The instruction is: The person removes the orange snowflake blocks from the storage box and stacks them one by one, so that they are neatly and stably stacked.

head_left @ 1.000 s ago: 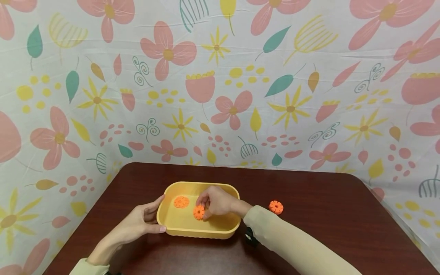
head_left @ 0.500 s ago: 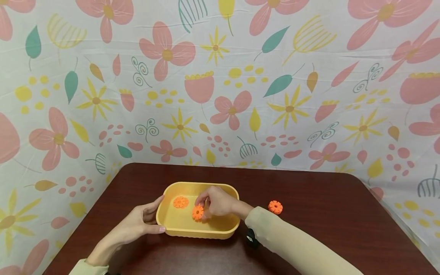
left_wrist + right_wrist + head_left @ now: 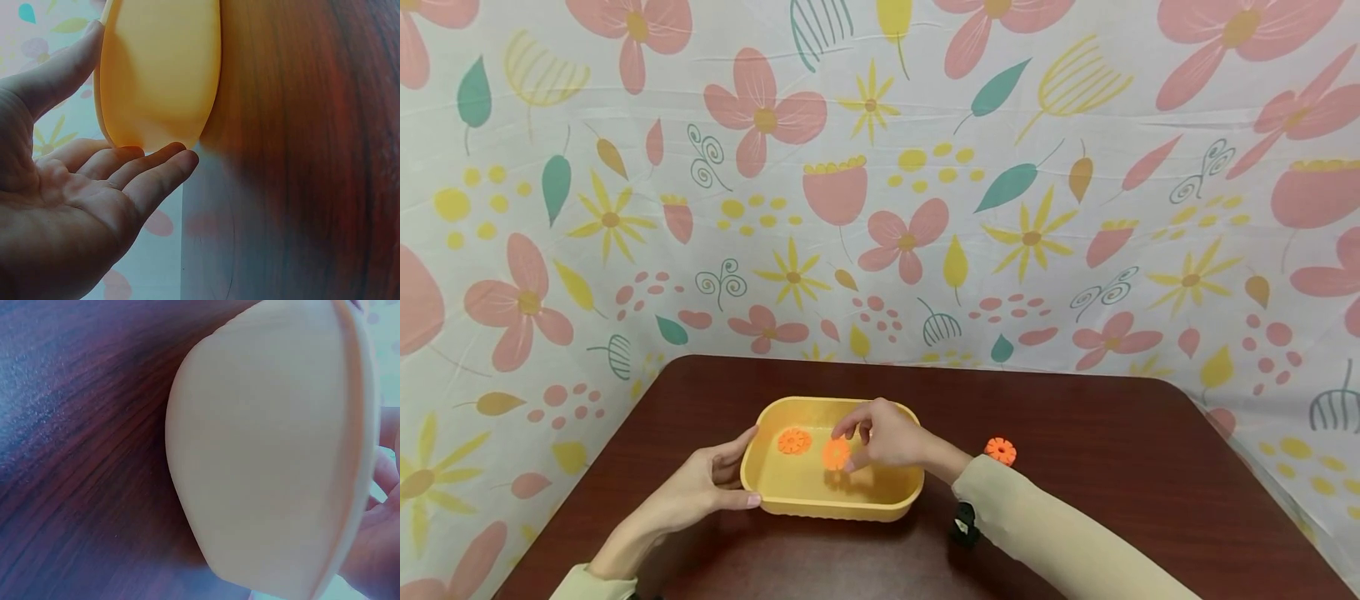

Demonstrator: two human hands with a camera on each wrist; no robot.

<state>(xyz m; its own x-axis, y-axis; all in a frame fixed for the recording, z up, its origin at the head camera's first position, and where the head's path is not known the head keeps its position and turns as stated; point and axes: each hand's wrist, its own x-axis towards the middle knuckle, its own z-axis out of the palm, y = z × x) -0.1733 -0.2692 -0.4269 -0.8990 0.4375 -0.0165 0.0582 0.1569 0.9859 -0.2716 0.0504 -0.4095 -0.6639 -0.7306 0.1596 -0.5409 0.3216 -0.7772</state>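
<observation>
A yellow plastic tub (image 3: 790, 492) sits on the table. My left hand (image 3: 692, 483) holds its left end, thumb at the front corner and fingers at the back. In the left wrist view, that hand's fingertips (image 3: 181, 153) touch the tub's end. My right hand (image 3: 891, 433) is over the tub's inside and pinches an orange notched building disc (image 3: 835, 455) between thumb and fingers, just above the floor. Left of it, overlapping orange discs (image 3: 793, 441) lie flat in the tub. The right wrist view shows mostly the tub's outer wall (image 3: 269, 450).
More orange notched discs (image 3: 1000, 451) lie stacked on the table to the right, beyond my right sleeve (image 3: 1037, 508). The dark wooden table (image 3: 1075, 417) ends at a flower-print cloth (image 3: 910, 275) behind and beside it.
My right hand has risen slightly and shifted right, and the pinched disc has come up with it. The left hand and the tub stay where they were.
</observation>
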